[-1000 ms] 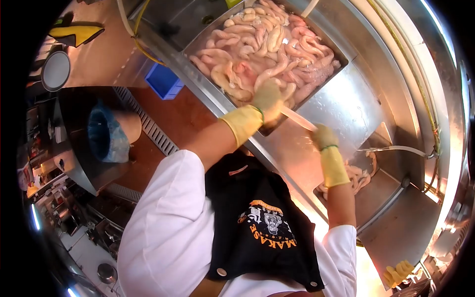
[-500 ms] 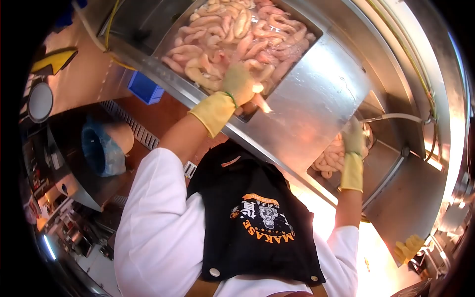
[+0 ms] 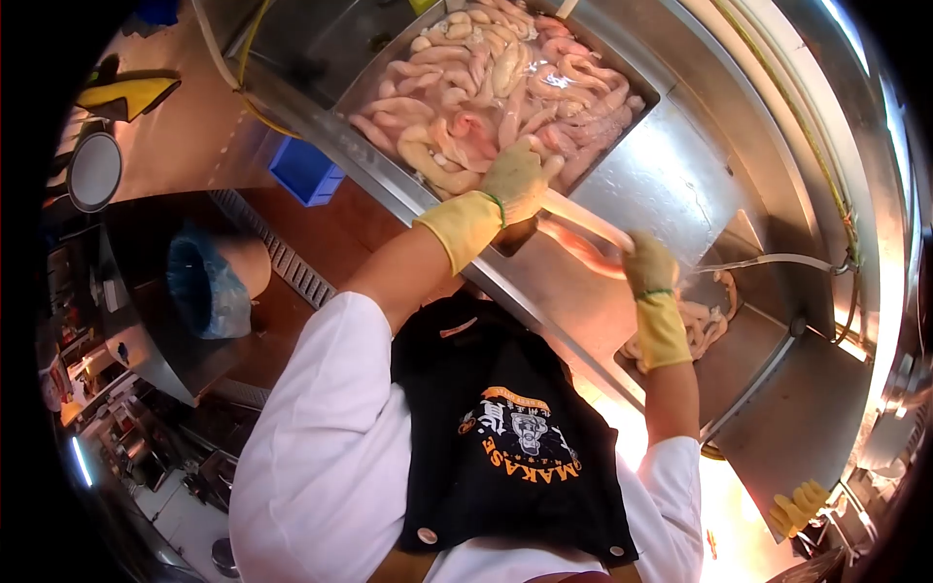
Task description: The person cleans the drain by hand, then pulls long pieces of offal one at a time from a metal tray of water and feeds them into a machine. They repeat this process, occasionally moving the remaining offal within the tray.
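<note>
Yellow rubber gloves cover both of my hands. My left hand [image 3: 515, 183] is closed around one end of a pale intestine [image 3: 588, 222] at the near edge of the left basin. My right hand [image 3: 648, 265] grips the other end, so the length is pulled straight between them above the metal counter [image 3: 671, 165]. A pinkish strip hangs just below it. Many intestines [image 3: 466, 107] lie in water in the left basin, beside my left hand. A smaller pile of intestines [image 3: 705, 325] sits in the right sink, partly behind my right hand.
A pale hose [image 3: 768, 260] reaches in from the right wall. Yellow gloves [image 3: 800, 507] lie at the lower right. Down to the left are a blue crate [image 3: 304, 172] and a bin lined with a blue bag [image 3: 199, 291]. The steel front edge [image 3: 389, 189] runs before me.
My right hand has come out of the right sink toward my left hand and now holds the intestine. The intestine is now stretched between both hands. The whole view has shifted slightly.
</note>
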Tool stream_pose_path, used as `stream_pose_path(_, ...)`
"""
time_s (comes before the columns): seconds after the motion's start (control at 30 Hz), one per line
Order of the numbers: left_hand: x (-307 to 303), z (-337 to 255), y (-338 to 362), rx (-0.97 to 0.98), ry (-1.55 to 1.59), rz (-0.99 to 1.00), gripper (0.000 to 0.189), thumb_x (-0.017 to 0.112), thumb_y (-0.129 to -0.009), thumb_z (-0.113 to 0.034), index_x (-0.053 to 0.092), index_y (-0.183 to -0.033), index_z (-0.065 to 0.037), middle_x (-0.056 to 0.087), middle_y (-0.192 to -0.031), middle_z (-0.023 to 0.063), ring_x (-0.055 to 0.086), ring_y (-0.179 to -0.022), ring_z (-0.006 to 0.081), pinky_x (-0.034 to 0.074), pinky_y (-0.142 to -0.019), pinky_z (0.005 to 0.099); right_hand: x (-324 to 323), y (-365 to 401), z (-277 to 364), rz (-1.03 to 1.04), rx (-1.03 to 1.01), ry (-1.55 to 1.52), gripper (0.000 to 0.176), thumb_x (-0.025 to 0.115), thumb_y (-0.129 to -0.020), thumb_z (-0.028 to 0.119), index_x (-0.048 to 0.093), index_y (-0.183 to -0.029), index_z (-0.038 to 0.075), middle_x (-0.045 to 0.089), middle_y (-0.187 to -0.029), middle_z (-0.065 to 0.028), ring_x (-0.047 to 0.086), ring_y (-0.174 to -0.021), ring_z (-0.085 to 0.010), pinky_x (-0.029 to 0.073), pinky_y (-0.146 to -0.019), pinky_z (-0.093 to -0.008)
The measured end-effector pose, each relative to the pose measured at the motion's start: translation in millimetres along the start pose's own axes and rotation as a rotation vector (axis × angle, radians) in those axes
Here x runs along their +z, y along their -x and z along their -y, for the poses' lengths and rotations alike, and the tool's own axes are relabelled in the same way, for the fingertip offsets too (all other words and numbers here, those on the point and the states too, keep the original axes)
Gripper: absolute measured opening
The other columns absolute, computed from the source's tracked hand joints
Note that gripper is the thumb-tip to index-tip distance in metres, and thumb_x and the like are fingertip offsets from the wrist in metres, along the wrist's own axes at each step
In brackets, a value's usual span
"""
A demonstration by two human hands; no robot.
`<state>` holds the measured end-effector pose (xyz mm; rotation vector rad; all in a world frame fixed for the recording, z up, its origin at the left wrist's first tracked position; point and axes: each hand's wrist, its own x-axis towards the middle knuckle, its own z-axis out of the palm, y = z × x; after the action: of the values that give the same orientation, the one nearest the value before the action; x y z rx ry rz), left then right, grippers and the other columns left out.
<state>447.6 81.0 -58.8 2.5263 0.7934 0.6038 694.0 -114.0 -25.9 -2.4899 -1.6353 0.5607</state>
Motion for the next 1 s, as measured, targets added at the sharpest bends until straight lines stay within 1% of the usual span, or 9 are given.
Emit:
stream_pose_path(0.17,-5,29,2,-0.486,0.899,-0.219,0.018,0.070,-0.086,-0.015,0.070,-0.098,-0.001,0.071,-0.094,0.0153,0.067,-0.099,0.0364,0.055,-0.079,0.0466,-38,88,-158,0.018,0.281,0.223,0.024,0.058,-0.100,0.030,0.073,-0.115,0.020,0.076,-0.107,-0.0152,0.073,-0.103,-0.0379,0.055,-0.085,-0.0460)
stream_pose_path(0.23,3,77,15,0.034,-0.425,0.102,0.016,0.070,-0.084,-0.013,0.080,-0.096,-0.008,0.074,-0.094,0.0117,0.066,-0.101,0.0316,0.053,-0.090,0.0442,-38,135,-263,0.091,0.511,0.179,0.034,0.063,-0.100,0.030,0.070,-0.129,0.014,0.076,-0.121,-0.0124,0.073,-0.113,-0.0310,0.057,-0.092,-0.0409)
stream_pose_path(0.43,5,78,13,-0.022,-0.404,0.269,0.015,0.067,-0.084,-0.014,0.074,-0.092,-0.004,0.070,-0.102,0.0112,0.066,-0.102,0.0341,0.051,-0.087,0.0499,5,216,-460,-0.092,1.434,-0.223,0.039,0.071,-0.095,0.029,0.074,-0.126,0.006,0.080,-0.113,-0.0155,0.079,-0.094,-0.0347,0.063,-0.078,-0.0454)
stream_pose_path(0.57,21,26,13,-0.016,-0.248,0.066,0.013,0.071,-0.079,-0.016,0.076,-0.072,-0.007,0.075,-0.092,0.0120,0.064,-0.102,0.0355,0.050,-0.092,0.0477,13,85,-230,-0.255,0.575,-0.859,0.050,0.077,-0.094,0.028,0.066,-0.135,0.001,0.075,-0.125,-0.0191,0.073,-0.104,-0.0244,0.058,-0.090,-0.0370)
stream_pose_path(0.67,20,-20,4,0.072,-0.190,0.208,0.030,0.071,-0.081,-0.016,0.071,-0.108,-0.002,0.069,-0.114,0.0168,0.056,-0.117,0.0385,0.044,-0.100,0.0534,41,15,-23,-0.121,-0.140,-0.349,0.055,0.076,-0.091,0.023,0.062,-0.143,0.013,0.075,-0.126,-0.0184,0.072,-0.114,-0.0315,0.056,-0.097,-0.0429)
stream_pose_path(0.73,38,-34,5,-0.166,0.086,0.240,0.044,0.073,-0.082,-0.018,0.070,-0.121,0.000,0.066,-0.123,0.0187,0.055,-0.118,0.0396,0.041,-0.105,0.0522,-6,5,101,0.234,-0.044,-0.329,0.056,0.067,-0.092,0.019,0.059,-0.148,0.022,0.072,-0.131,-0.0170,0.068,-0.121,-0.0397,0.055,-0.101,-0.0493)
stream_pose_path(0.8,63,-36,12,-0.551,0.665,-0.080,0.042,0.075,-0.082,-0.021,0.071,-0.117,0.002,0.064,-0.125,0.0190,0.059,-0.111,0.0396,0.041,-0.106,0.0468,33,-15,108,0.274,0.114,-0.092,0.039,0.065,-0.095,0.026,0.067,-0.133,0.022,0.075,-0.122,-0.0144,0.070,-0.113,-0.0399,0.056,-0.095,-0.0504)
stream_pose_path(0.9,-1,-12,14,0.171,-0.177,0.035,0.034,0.075,-0.079,-0.020,0.073,-0.106,0.000,0.069,-0.117,0.0182,0.064,-0.099,0.0352,0.052,-0.085,0.0480,30,-15,60,0.302,0.055,-0.049,0.028,0.064,-0.095,0.037,0.074,-0.115,0.019,0.076,-0.112,-0.0162,0.071,-0.107,-0.0418,0.056,-0.090,-0.0512)
stream_pose_path(1.0,-12,38,28,0.000,-0.177,0.339,0.026,0.074,-0.076,-0.018,0.076,-0.096,-0.003,0.072,-0.105,0.0151,0.063,-0.099,0.0339,0.051,-0.085,0.0480,11,22,-28,0.212,0.167,-0.034,0.028,0.070,-0.092,0.034,0.076,-0.114,0.018,0.077,-0.105,-0.0185,0.073,-0.102,-0.0422,0.057,-0.087,-0.0495)
